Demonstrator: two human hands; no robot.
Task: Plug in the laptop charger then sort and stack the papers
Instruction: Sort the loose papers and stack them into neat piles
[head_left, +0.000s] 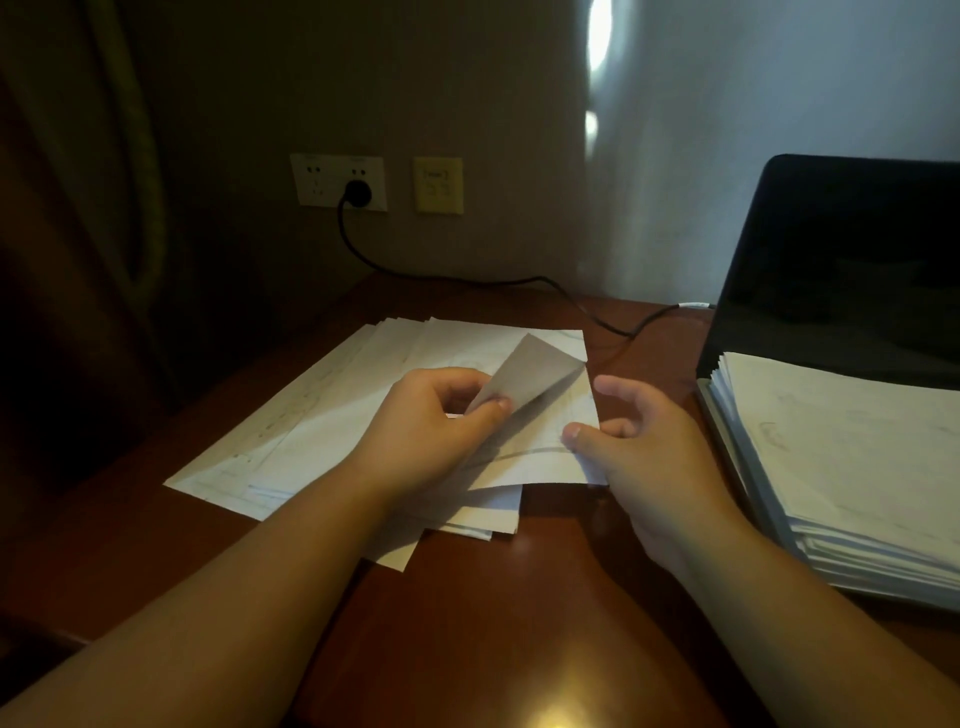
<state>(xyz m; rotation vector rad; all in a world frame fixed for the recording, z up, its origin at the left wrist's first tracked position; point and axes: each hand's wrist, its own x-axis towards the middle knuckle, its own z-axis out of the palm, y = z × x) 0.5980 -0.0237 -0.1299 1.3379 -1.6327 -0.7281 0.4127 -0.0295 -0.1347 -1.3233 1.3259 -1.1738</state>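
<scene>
Forearms: both reach in from the bottom edge over the red-brown tabletop (467, 597); I see them bare.
Left hand (431, 421): thumb and fingers pinch a folded-up corner of the top sheet (524, 379), lifting it off the pile.
Right hand (639, 447): thumb pressed on the right edge of that same sheet, fingers curled behind it; I read it as pinching the sheet.
Loose papers (311, 415): fanned, unsquared spread lying flat under both hands, left of centre; edges poke out at the near side.
Stacked papers (852, 467): thicker pile to the right, well apart from the spread, resting on the base of the laptop.
Laptop (841, 260): open, screen dark, at the right edge.
Charger cable (519, 283): black, runs from the wall across the back of the tabletop toward the laptop.
Plug (357, 193): seated in the white wall socket (338, 182).
Beige wall plate (438, 185): just right of the socket.
</scene>
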